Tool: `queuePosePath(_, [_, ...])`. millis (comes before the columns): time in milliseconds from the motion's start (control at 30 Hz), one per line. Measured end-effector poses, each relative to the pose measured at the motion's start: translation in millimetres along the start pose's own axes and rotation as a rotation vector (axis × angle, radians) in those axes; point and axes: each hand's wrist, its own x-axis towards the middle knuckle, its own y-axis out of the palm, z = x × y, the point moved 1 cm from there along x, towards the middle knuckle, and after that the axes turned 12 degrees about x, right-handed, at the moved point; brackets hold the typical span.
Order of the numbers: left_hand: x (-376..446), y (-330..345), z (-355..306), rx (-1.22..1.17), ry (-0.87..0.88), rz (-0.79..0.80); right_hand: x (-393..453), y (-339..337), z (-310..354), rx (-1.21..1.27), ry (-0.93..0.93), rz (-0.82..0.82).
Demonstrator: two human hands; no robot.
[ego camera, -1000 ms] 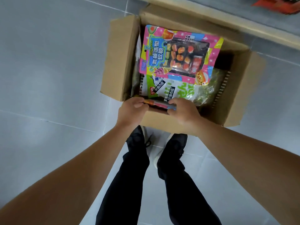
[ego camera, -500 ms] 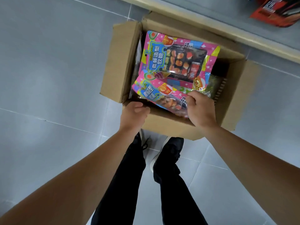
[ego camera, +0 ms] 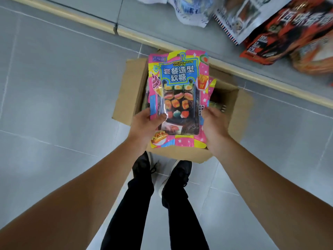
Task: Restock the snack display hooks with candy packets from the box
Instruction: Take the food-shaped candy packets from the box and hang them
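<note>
since half a second earlier the candy packet (ego camera: 178, 98) had come up out of the box (ego camera: 131, 98) and stood upright between both hands, its face turned to the camera. the left hand (ego camera: 146, 127) gripped its lower left edge, thumb curled over the clear window. the right hand (ego camera: 214, 127) clasped the lower right edge, fingers hidden behind the packet. a second packet's edge (ego camera: 212, 87) peeked out just behind the first, above the right hand. the box sat open on the floor under and beyond the hands, its left flap (ego camera: 133, 83) splayed outward and its right flap (ego camera: 241, 114) out past the right hand. bare grey floor tiles (ego camera: 63, 87) spread wide to the left of the left hand. hanging snack bags (ego camera: 281, 29) crowded the space up and right of the right hand.
</note>
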Motion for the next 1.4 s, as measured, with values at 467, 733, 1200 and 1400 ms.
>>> queuePosePath(467, [-209.9, -63.0, -210.8, 0.15, 0.266, 0.078, -208.6, -87.1, 193.7, 0.25, -0.024, 0.072])
queuePosePath(733, [-325.2, -88.7, -354.3, 0.216, 0.557, 0.039, -325.1, -138.2, 329.4, 0.327, -0.22, 0.034])
queuePosePath(1200, [-510.3, -153.9, -553.6, 0.212, 1.134, -0.003, -515.2, -201.0, 519.8, 0.563, -0.717, 0.008])
queuePosePath(1400, [-558.5, -168.3, -608.6, 0.177, 1.293, -0.007, -570.3, -218.4, 569.1, 0.613, -0.884, -0.029])
